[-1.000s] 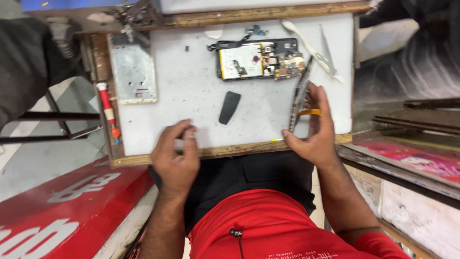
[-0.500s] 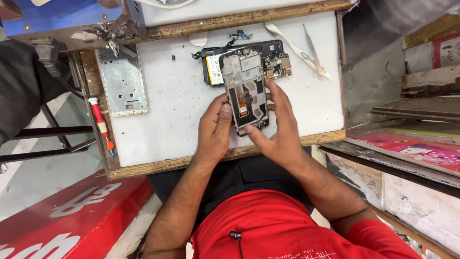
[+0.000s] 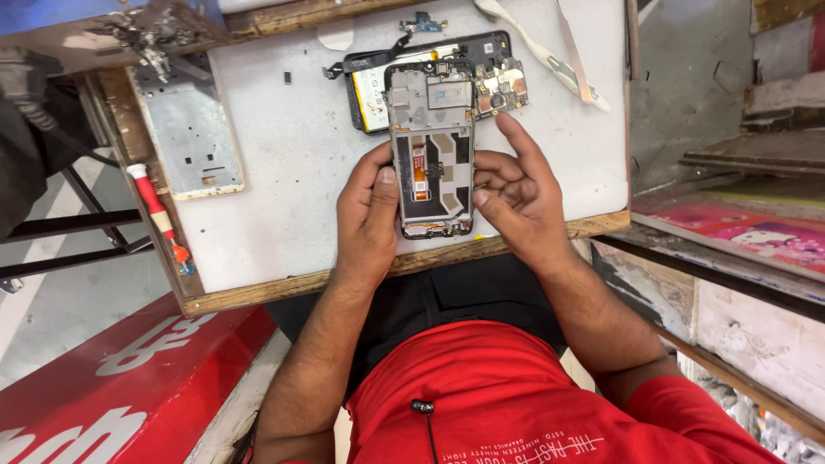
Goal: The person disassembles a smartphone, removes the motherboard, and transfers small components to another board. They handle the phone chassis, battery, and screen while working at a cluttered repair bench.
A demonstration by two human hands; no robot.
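An opened phone frame (image 3: 431, 150) with bare inner parts lies lengthwise near the front of the white work board (image 3: 292, 172). My left hand (image 3: 368, 215) grips its left side, thumb along the edge. My right hand (image 3: 516, 193) holds the right side, index finger stretched up and the other fingers curled against the frame. Behind it lies a second opened phone body with a white battery (image 3: 371, 86) and a circuit board (image 3: 498, 86).
A grey metal plate (image 3: 191, 133) lies at the board's left. A red-handled screwdriver (image 3: 155, 210) rests on the wooden left rim. Tweezers (image 3: 571, 51) and a white tool (image 3: 537, 43) lie at the back right. A red panel (image 3: 112, 378) sits lower left.
A second ago my hands rested at the board's front edge, the right one by tweezers. They picked up the phone frame, and the view has since closed in on it.
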